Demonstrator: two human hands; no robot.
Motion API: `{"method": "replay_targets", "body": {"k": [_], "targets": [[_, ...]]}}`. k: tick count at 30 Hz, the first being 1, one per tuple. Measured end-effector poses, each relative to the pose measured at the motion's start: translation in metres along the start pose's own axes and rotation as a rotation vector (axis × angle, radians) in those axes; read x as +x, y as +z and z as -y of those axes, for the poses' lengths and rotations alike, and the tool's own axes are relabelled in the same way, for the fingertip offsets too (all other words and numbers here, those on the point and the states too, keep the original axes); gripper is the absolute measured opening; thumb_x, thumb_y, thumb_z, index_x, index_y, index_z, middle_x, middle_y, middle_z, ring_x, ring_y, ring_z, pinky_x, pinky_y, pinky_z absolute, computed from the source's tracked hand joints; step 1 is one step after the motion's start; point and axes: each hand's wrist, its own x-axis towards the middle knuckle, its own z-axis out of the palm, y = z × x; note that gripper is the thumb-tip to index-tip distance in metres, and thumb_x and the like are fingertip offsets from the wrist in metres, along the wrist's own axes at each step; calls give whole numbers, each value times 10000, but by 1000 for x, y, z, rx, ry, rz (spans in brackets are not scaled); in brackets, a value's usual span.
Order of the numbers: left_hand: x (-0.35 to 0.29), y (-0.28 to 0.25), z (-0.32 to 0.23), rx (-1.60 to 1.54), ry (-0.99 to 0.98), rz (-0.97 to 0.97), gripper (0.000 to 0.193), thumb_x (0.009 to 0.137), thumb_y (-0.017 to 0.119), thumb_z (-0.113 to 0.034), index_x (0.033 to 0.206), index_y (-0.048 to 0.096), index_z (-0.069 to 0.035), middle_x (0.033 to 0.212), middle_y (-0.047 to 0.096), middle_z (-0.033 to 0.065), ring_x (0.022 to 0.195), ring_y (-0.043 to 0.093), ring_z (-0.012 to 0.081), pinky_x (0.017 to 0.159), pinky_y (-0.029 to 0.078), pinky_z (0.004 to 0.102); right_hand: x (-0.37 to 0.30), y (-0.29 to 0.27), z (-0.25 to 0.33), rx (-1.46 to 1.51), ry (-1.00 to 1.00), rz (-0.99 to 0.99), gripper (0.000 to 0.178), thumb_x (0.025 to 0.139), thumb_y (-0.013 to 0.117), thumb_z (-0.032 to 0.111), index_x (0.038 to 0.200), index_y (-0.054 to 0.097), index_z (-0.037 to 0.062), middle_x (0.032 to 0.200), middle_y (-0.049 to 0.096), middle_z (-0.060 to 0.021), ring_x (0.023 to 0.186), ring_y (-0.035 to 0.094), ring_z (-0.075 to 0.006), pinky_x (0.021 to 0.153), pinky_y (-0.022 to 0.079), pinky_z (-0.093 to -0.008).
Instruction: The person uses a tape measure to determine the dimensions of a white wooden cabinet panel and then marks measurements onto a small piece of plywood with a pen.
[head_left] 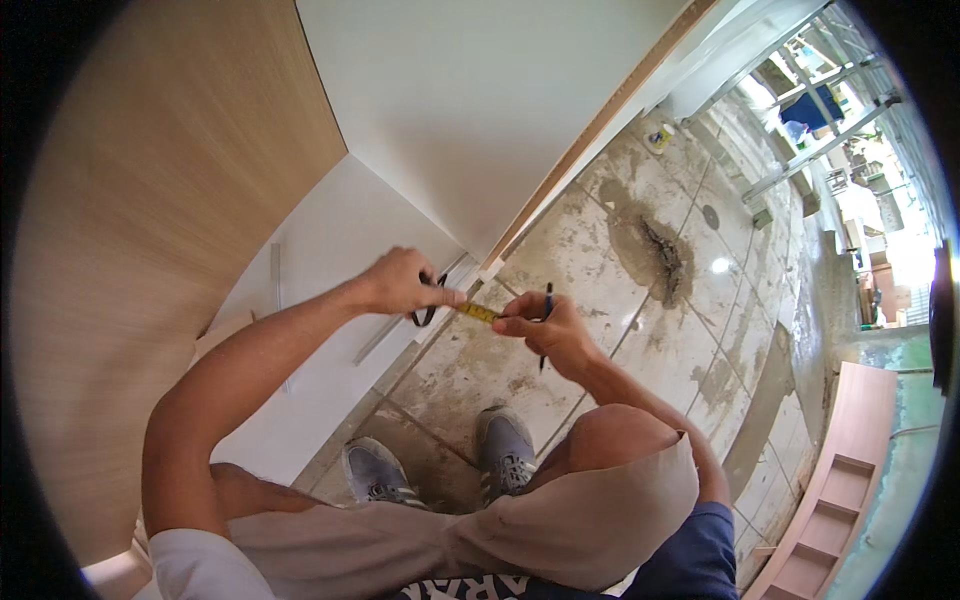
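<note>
A short stretch of yellow tape measure (pixel 480 312) runs between my two hands, above the floor by the cabinet's corner. My left hand (pixel 398 284) is closed on its left end, and a black loop (pixel 430 312) like a strap hangs under the fingers. The tape's case does not show clearly. With thumb and fingers my right hand (pixel 556 334) pinches the tape's other end. A thin dark pen or pencil (pixel 548 300) sticks up and down through the right fingers. Nearest to the left hand is the white cabinet base (pixel 360 230) with metal rails (pixel 378 340).
A wood-grain panel (pixel 170 180) stands at left, a tall white panel (pixel 460 90) ahead. The dirty tiled floor (pixel 640 350) has a broken hole (pixel 662 255). At right lie a pinkish compartmented wooden piece (pixel 840 490) and, farther off, metal scaffolding (pixel 830 140). My shoes (pixel 500 450) stand below.
</note>
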Motion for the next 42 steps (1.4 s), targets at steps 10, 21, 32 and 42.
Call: {"method": "replay_targets", "body": {"k": [10, 21, 32, 42], "targets": [[12, 14, 29, 428, -69, -294, 641, 754, 804, -610, 859, 733, 18, 1013, 656, 202, 953, 682, 361, 823, 553, 475, 65, 52, -78, 212, -38, -141, 264, 864, 853, 148, 1031, 690, 26, 820, 709, -25, 525, 434, -36, 465, 297, -227], [35, 6, 15, 574, -66, -338, 497, 773, 820, -453, 869, 736, 27, 1054, 597, 210, 919, 687, 378, 777, 574, 500, 82, 69, -94, 296, -90, -314, 263, 866, 844, 111, 1055, 734, -34, 917, 738, -46, 775, 618, -80, 705, 495, -245], [41, 1, 23, 606, 22, -356, 466, 762, 835, -422, 852, 735, 25, 1017, 617, 212, 841, 707, 381, 722, 585, 489, 80, 78, -100, 297, -66, -378, 282, 877, 822, 90, 1122, 760, -36, 745, 636, 43, 619, 458, -34, 577, 392, -235], [42, 0, 28, 589, 15, -374, 504, 738, 847, -482, 836, 721, -4, 985, 619, 175, 836, 685, 368, 733, 564, 477, 78, 81, -97, 228, -84, -407, 262, 895, 814, 99, 1114, 767, -36, 646, 473, 105, 582, 367, -25, 534, 309, -235]]}}
